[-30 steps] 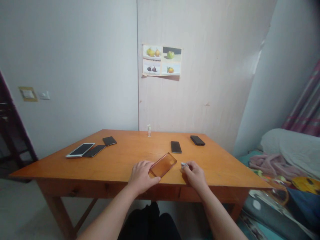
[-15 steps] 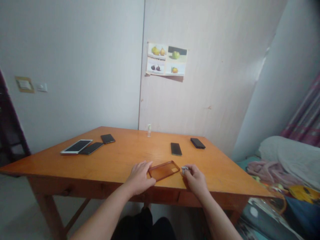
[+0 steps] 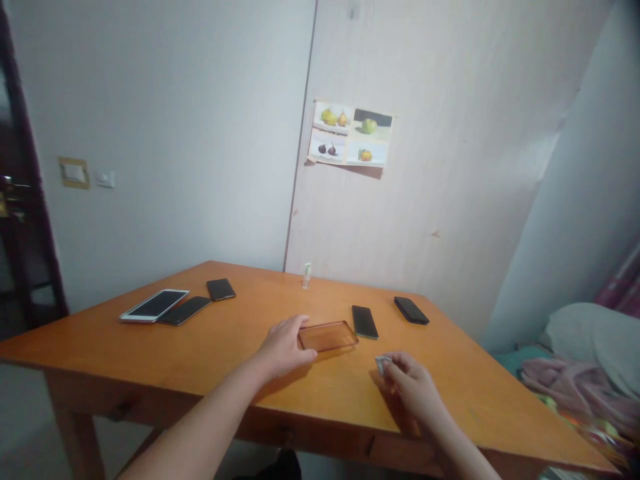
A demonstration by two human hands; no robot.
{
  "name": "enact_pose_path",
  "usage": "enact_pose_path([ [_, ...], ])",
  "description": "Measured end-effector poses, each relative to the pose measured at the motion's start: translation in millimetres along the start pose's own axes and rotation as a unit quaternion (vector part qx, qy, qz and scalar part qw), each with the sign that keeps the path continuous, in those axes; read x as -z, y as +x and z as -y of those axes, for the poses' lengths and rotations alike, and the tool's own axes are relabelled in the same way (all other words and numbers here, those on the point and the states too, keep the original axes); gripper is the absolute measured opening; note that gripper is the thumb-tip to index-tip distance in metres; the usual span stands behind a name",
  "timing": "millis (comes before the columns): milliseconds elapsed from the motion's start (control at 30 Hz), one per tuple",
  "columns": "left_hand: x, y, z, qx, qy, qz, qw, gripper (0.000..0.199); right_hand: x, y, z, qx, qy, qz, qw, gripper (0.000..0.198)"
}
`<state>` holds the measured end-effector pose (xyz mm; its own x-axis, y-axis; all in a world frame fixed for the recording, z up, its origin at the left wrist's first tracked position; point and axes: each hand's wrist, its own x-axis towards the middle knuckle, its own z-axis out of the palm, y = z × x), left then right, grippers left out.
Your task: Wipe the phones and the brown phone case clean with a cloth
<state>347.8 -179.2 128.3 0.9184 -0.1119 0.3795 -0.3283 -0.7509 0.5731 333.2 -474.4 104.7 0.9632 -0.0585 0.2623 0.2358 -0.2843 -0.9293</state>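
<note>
My left hand [image 3: 287, 347] grips one end of a clear brownish phone case [image 3: 327, 337], its thumb on the near edge and fingers on the far edge. The case is held low over the wooden table [image 3: 280, 307]. Pinched between the thumb and fingers of my right hand [image 3: 406, 377] is a small crumpled whitish cloth or tissue [image 3: 383, 363]. That hand is to the right of the case, apart from it. Just beyond the case's right end lies a black phone [image 3: 365, 321].
A dark phone or wallet [image 3: 411, 311] lies at the back right. At the left are a white tablet [image 3: 156, 305], a black phone [image 3: 185, 311] and another dark device [image 3: 221, 289]. A small spray bottle [image 3: 307, 275] stands near the wall.
My right hand, with the whitish piece, has moved away from the case's right end towards me. The left hand still holds the case, now turned slightly. The head view has shifted.
</note>
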Motion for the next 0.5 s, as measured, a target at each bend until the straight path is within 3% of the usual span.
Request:
enact_pose_path([
  [167,4.8,44.5,29.2,0.011,0.013,0.053,0.998,0.071,-13.0,44.3,11.8,0.056,-0.063,0.031,0.996,0.022],
  [333,-0.6,53.9,45.7,0.01,0.007,0.083,0.996,0.084,-42.0,94.2,25.6,0.102,-0.152,0.064,0.981,0.019],
  [500,-8.5,47.2,60.8,0.017,-0.01,0.095,0.995,0.083,-83.0,121.6,39.6,0.1,-0.34,0.109,0.929,0.018],
])
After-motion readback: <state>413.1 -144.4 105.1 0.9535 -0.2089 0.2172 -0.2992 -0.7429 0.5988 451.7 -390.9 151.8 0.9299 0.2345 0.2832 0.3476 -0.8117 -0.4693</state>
